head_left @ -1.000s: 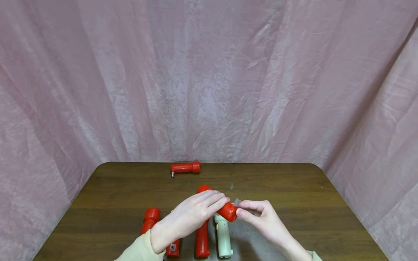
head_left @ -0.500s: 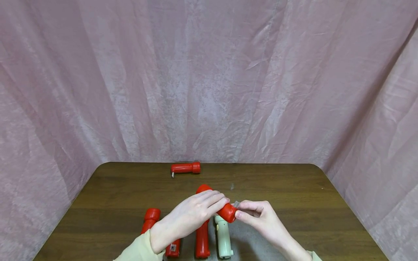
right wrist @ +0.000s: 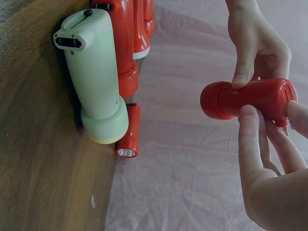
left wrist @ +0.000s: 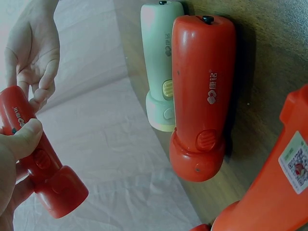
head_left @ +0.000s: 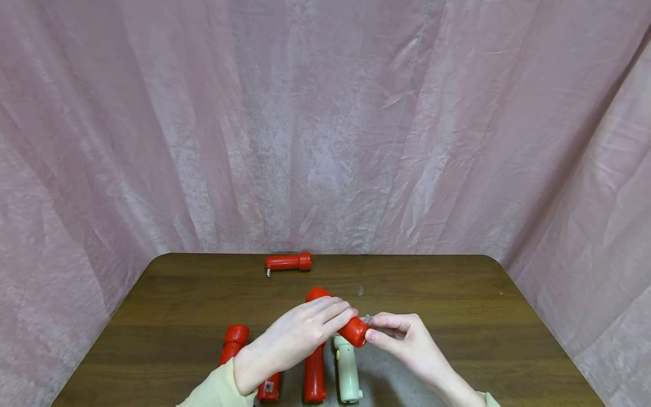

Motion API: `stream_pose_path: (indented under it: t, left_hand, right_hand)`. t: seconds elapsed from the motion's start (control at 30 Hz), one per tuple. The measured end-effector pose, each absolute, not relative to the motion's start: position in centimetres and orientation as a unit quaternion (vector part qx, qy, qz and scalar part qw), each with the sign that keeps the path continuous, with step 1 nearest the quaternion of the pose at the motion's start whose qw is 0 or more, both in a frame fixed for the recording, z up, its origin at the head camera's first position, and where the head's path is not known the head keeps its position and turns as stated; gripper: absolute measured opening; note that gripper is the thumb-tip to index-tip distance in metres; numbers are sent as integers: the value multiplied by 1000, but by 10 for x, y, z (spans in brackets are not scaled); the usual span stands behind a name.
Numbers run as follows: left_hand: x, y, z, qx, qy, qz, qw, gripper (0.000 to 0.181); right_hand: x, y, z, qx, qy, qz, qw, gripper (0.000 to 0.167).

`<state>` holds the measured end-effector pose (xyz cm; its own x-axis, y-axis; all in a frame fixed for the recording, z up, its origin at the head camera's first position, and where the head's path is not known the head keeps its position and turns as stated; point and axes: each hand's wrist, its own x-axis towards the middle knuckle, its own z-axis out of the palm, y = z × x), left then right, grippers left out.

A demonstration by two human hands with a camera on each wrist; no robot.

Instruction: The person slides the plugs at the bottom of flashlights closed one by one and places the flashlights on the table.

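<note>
My left hand (head_left: 300, 328) grips a red flashlight (head_left: 354, 330) around its body, above the table. Its wide head (left wrist: 62, 192) and round switch show in the left wrist view. A small grey piece (head_left: 368, 319), maybe a fold-out plug, sticks up at the flashlight's tail end. There my right hand (head_left: 412, 345) has its thumb (right wrist: 297, 116) against the end face and a finger (right wrist: 249, 122) along the side. Whether the right fingertips also touch the grey piece is hard to tell.
Below the hands, a pale green flashlight (head_left: 348, 373) lies beside a red flashlight (head_left: 315, 376). More red flashlights lie to the left, partly hidden by the left arm. At the table's far edge is a red flashlight (head_left: 287, 262) with metal prongs out. A pink curtain (head_left: 325, 124) hangs behind.
Both hands have stayed almost in place. The held flashlight's tail end has shifted very slightly left, and the right thumb with it.
</note>
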<state>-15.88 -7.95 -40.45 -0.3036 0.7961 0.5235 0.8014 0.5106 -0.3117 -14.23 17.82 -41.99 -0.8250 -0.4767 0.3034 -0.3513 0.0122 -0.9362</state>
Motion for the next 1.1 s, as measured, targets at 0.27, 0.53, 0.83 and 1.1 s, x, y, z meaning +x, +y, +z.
stream_pose_path:
  t: [0.27, 0.53, 0.83, 1.1]
  left_hand:
    - [-157, -81, -404, -491, -810, 7, 321, 54]
    - [-157, -82, -405, -493, -807, 3, 325, 52]
    - [-157, -81, -404, -492, -807, 7, 328, 50]
    - [-156, -81, -403, -490, -808, 13, 326, 51]
  right_hand:
    - [-142, 177, -420, -300, 711, -635, 44, 17]
    - [-142, 176, -421, -291, 711, -638, 50, 19]
    - [-141, 176, -421, -292, 710, -639, 44, 21]
    - [-140, 176, -422, -292, 710, -639, 45, 21]
